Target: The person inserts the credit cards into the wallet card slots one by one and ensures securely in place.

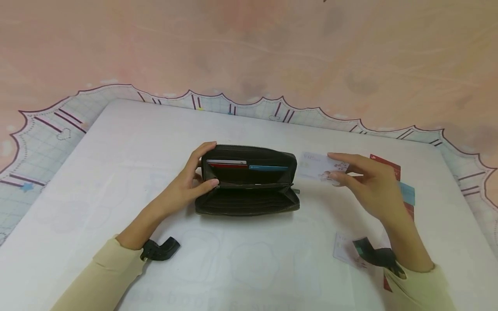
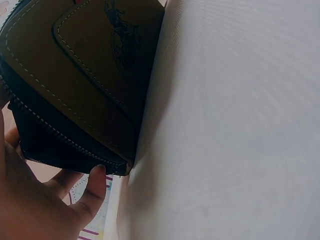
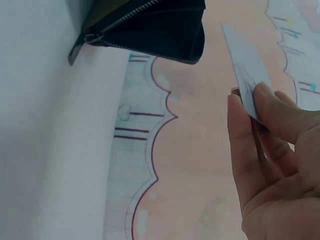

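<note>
A dark zip-around wallet [image 1: 249, 209] stands spread open on the white surface, its compartments facing up. My left hand [image 1: 186, 175] grips its left end, thumb on the inner edge and fingers behind. In the left wrist view, the wallet's brown outer side [image 2: 85, 75] shows stitching and a dark emblem. A blue card [image 1: 268, 168] and a red card [image 1: 227, 166], with a whitish one beside the red, poke from the wallet's back slots. Right of the wallet, my right hand [image 1: 373, 181] pinches a whitish card [image 1: 313, 166] with reddish print between thumb and fingers, held apart from the wallet.
Beyond my right hand lie a red card [image 1: 389, 165] and a light blue card [image 1: 407, 193], partly covered by the hand. Another whitish card [image 1: 342, 248] lies near my right wrist. A patterned cloth border [image 1: 241, 106] runs along the far edge.
</note>
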### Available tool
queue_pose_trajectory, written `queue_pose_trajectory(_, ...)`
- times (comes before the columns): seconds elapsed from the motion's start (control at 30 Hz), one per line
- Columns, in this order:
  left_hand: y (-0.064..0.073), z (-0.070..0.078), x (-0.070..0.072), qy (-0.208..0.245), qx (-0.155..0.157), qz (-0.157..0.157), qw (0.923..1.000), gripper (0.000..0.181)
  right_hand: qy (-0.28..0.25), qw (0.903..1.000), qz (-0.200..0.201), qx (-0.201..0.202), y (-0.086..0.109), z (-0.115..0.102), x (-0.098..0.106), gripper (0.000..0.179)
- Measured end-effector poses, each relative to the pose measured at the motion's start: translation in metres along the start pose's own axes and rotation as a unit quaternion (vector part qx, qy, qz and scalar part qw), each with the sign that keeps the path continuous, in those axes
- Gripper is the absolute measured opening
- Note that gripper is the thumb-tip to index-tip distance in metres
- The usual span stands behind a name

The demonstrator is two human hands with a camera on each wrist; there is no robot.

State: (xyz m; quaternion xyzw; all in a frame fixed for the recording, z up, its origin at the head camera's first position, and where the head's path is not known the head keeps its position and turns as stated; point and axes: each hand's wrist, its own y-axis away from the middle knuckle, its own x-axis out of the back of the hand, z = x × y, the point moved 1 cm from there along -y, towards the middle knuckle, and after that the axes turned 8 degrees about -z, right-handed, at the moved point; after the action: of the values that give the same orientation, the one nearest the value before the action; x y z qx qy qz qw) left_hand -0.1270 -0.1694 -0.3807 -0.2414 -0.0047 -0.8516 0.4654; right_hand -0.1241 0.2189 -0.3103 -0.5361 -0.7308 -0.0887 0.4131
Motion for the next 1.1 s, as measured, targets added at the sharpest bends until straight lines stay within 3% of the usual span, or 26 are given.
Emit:
queue_pose_trajectory(0.17,0.0,-0.001,0.0,0.001,0.001,0.0,1.0,0.08,-0.019,0.9998,-0.01,-0.006,-0.011,-0.005,-0.008,0.045)
queue_pose_trajectory(0.6,0.001,0.001,0.0,0.002,0.011,-0.002,0.9999,0.08,-0.013,0.998,0.006,0.061,-0.042,-0.014,-0.028,0.037)
queue_pose_trajectory(0.87,0.001,0.001,0.0,0.003,0.01,0.0,0.9999,0.08,0.046,0.9879,0.013,0.148,-0.058,-0.02,-0.038,0.037)
queue_pose_trajectory(1.1,0.001,0.001,0.001,-0.002,0.009,0.0,1.0,0.08,0.091,0.9843,0.001,0.151,-0.064,-0.021,-0.047,0.037)
